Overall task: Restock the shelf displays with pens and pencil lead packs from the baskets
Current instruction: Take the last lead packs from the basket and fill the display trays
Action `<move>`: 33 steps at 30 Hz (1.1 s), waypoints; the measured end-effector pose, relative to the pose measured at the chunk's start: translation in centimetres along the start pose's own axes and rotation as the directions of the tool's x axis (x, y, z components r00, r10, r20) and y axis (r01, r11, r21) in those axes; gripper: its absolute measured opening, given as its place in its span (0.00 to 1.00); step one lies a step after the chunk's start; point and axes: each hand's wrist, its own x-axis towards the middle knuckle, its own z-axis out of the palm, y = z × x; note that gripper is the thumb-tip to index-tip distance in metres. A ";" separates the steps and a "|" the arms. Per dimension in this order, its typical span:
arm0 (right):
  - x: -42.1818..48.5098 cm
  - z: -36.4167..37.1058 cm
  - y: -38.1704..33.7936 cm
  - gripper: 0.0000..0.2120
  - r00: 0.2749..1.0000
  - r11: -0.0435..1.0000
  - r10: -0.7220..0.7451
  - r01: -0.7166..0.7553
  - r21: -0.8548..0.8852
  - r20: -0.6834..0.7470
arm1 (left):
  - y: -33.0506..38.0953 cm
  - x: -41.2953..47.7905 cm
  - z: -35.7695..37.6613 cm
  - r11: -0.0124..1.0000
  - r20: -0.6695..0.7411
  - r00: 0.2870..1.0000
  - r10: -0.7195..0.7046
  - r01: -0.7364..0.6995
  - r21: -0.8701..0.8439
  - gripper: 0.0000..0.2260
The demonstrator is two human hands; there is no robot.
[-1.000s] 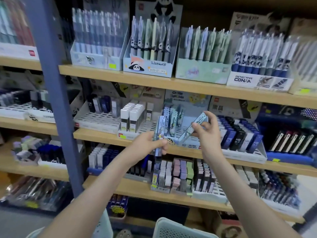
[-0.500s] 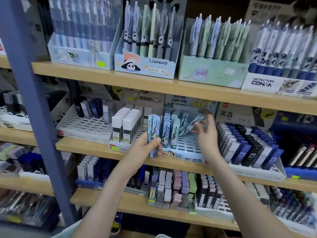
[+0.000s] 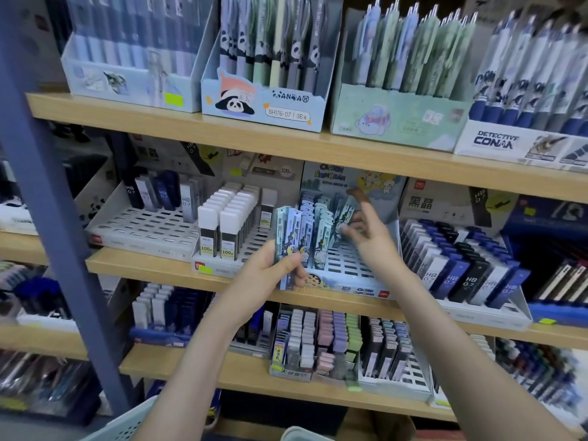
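White baskets (image 3: 127, 421): two slotted rims are showing at the bottom edge of the view, below the lowest shelf; their contents are hidden.
Left hand (image 3: 267, 276): it is gripping a small fan of lead packs (image 3: 288, 240) by their lower ends, thumb across the front. It is holding them just ahead of the front edge of the middle shelf (image 3: 143, 265).
Right hand (image 3: 370, 246): it is reaching into the cartoon tray (image 3: 350, 286) with fingers spread and fingertips at a tilted pack (image 3: 345, 214) in the standing row. Whether it is pinching that pack or only nudging it cannot be told.
Handling: the packs are looking light, stiff and slick-faced, so they are likely sliding against one another. Taking one by its narrow edges near the middle is probably the steadiest hold for slotting it.
Tray: open slots are showing toward its right front corner, with packs standing along the left and rear.
Surface: wooden boards are carrying neighbouring trays of HB leads (image 3: 461, 275) and white-capped tubes (image 3: 219, 224).
Room: pen boxes (image 3: 264, 103) are lining the shelf above, and a blue upright (image 3: 47, 202) is crossing the left side.
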 end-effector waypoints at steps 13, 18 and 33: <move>-0.1 0.1 0.1 0.27 0.993 0.898 -0.106 0.119 -0.424 0.053 | 0.1 0.0 -0.5 1.000 0.032 1.000 -0.001 0.001 -0.010 0.05; -1.1 0.2 -0.8 0.29 0.982 0.877 -0.185 0.151 -0.455 -0.031 | 0.1 -0.3 -0.4 0.999 0.035 0.999 -0.013 0.014 -0.030 0.02; -5.9 -1.0 -5.2 0.03 0.996 0.795 -0.027 0.070 0.602 -0.081 | 1.5 0.3 1.5 0.997 0.032 0.999 0.033 -0.035 0.070 0.12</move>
